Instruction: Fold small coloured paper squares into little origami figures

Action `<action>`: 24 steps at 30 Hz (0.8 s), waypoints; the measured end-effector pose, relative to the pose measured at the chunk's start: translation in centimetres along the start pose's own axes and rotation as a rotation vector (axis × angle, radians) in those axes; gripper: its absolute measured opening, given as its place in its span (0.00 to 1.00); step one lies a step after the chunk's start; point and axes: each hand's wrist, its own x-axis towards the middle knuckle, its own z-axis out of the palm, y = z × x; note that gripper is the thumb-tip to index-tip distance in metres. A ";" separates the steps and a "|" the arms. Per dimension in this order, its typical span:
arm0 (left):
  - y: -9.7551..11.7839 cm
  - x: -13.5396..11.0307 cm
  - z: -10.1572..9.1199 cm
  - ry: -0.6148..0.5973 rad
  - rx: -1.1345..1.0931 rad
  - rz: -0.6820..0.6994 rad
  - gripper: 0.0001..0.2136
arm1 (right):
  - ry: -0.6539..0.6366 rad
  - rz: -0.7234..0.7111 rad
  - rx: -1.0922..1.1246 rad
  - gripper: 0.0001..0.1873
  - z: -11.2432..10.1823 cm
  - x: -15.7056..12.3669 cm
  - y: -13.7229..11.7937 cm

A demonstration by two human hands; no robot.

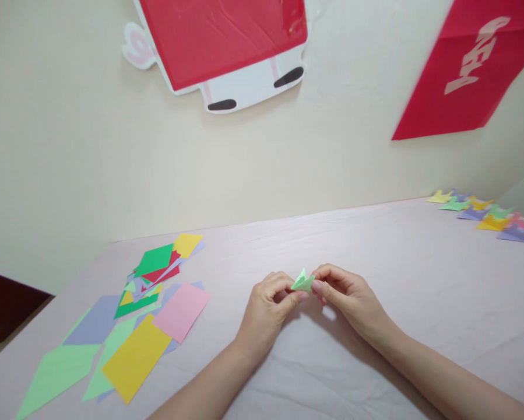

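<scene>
Light green folded paper [304,282] pinched between both hands, just above the worktop [366,245], a pale-cloth-covered surface
Left grip [268,306]: thumb and fingers closed on the paper's near-left side
Right grip [353,296]: thumb and fingertips on the paper's right edge, grasping it too; exact finger contact partly hidden
Done, as far as I can judge: a cluster of folded pieces [493,223] well off to the right of the grip and farther away, yellow, green, violet, pink and orange, peaked and alike, seemingly finished
In hand: creases and raised points formed, so folding looks well advanced; whether complete, cannot tell
Left over, by the look of it: flat paper well left of the grip, among it a yellow sheet [137,357], a pink sheet [182,312] and a dark green sheet [155,260], overlapping, apparently unworked
</scene>
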 end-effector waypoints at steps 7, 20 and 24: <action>-0.1 0.1 0.0 -0.031 0.007 0.012 0.06 | -0.012 -0.052 -0.020 0.12 0.2 -0.3 -0.3; -0.3 0.1 -0.2 -0.107 0.038 0.034 0.09 | -0.042 -0.138 -0.170 0.10 0.2 -0.3 -0.4; 0.0 0.1 -0.2 -0.150 0.045 0.008 0.10 | -0.004 -0.287 -0.377 0.06 0.3 -0.4 -0.4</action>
